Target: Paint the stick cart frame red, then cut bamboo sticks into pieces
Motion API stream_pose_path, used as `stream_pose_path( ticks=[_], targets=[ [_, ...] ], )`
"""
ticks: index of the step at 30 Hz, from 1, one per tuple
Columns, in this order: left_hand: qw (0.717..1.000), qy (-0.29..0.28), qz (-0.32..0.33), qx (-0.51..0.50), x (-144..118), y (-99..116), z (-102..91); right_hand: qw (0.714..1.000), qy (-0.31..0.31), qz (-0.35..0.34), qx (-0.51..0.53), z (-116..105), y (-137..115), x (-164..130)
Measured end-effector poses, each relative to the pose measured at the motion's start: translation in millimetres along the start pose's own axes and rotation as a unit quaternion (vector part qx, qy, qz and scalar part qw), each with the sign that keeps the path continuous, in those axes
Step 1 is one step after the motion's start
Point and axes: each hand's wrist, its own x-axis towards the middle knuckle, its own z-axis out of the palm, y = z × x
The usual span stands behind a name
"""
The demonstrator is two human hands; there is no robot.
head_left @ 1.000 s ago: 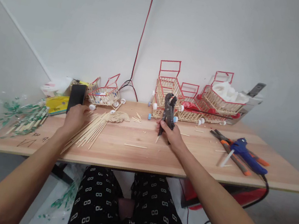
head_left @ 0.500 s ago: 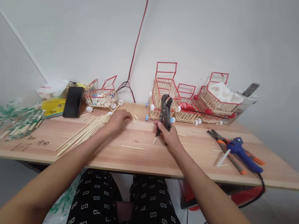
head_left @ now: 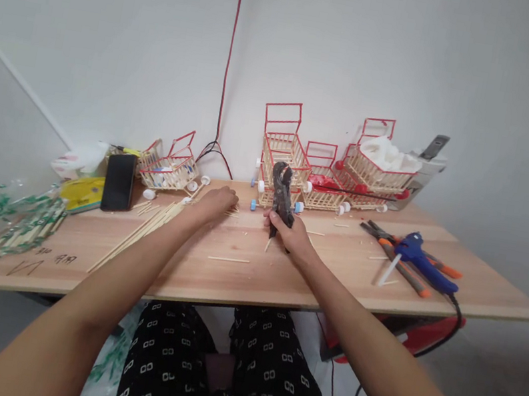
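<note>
Black pliers (head_left: 282,191), held jaws up, are gripped in my right hand (head_left: 291,235) above the middle of the table. My left hand (head_left: 217,204) rests low over the wood with its fingers curled down beside some short stick pieces (head_left: 232,213); its fingertips are partly hidden, so anything pinched there cannot be made out. Long thin wooden sticks (head_left: 134,230) lie fanned out under and left of my left forearm. A single cut stick (head_left: 228,259) lies flat in front of both hands.
Small stick-built carts with red trim (head_left: 285,151) stand along the wall, and another pair (head_left: 170,169) sits left. A blue glue gun (head_left: 423,262) overlaps orange-handled pliers (head_left: 403,265) at right. A phone (head_left: 118,182), a yellow packet (head_left: 81,193) and bagged sticks (head_left: 37,224) are at left.
The view has shifted a little, so the table things appear further left. My left hand has moved slightly right toward the short pieces. The pliers remain in my right hand.
</note>
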Motion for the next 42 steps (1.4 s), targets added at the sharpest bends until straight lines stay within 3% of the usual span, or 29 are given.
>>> stream_pose_path(
  ticks=[6, 9, 12, 15, 20, 25, 27, 29, 31, 34, 36, 38, 42],
  targets=[
    [0.999, 0.035, -0.019, -0.014, -17, 6, -11.3, 1.0, -0.004, -0.002, -0.005, 0, 0, 0],
    [0.991, 0.058, 0.003, -0.117, -50, 19, -22.6, 1.0, -0.005, -0.005, -0.004, 0, -2, 0],
    [0.98, 0.017, 0.038, -0.192, -88, 37, -29.5, 1.0, -0.005, -0.011, -0.006, 0, -5, -1],
    [0.978, -0.004, 0.038, -0.205, -113, 49, -24.9, 1.0, -0.001, -0.011, 0.001, 0, -6, -1],
    [0.985, -0.025, 0.031, -0.165, -115, 53, -8.2, 1.0, 0.009, -0.003, 0.011, 0, -4, -1],
    [0.993, -0.04, 0.003, -0.107, -116, 60, -5.6, 1.0, 0.004, 0.003, 0.006, 0, -4, -2],
    [0.995, -0.027, -0.024, -0.097, -116, 63, -7.8, 1.0, 0.0, 0.001, 0.008, 1, -5, -2],
    [0.985, 0.005, -0.067, -0.159, -112, 65, -10.9, 1.0, -0.007, 0.001, 0.012, 1, -7, -3],
    [0.941, 0.024, -0.106, -0.32, -103, 65, -13.2, 1.0, -0.008, 0.001, 0.009, 2, -8, -4],
    [0.791, 0.014, -0.123, -0.599, -84, 69, -11.3, 1.0, -0.01, -0.001, 0.008, 3, -11, -5],
    [0.702, 0.011, -0.122, -0.701, -72, 77, -5.5, 1.0, -0.012, -0.004, 0.012, 3, -14, -6],
    [0.657, 0.02, -0.122, -0.744, -62, 87, 2.0, 1.0, -0.009, -0.012, 0.004, 2, -18, -7],
    [0.62, 0.035, -0.107, -0.776, -48, 105, 13.6, 1.0, -0.011, -0.017, -0.01, 0, -21, -8]
  ],
)
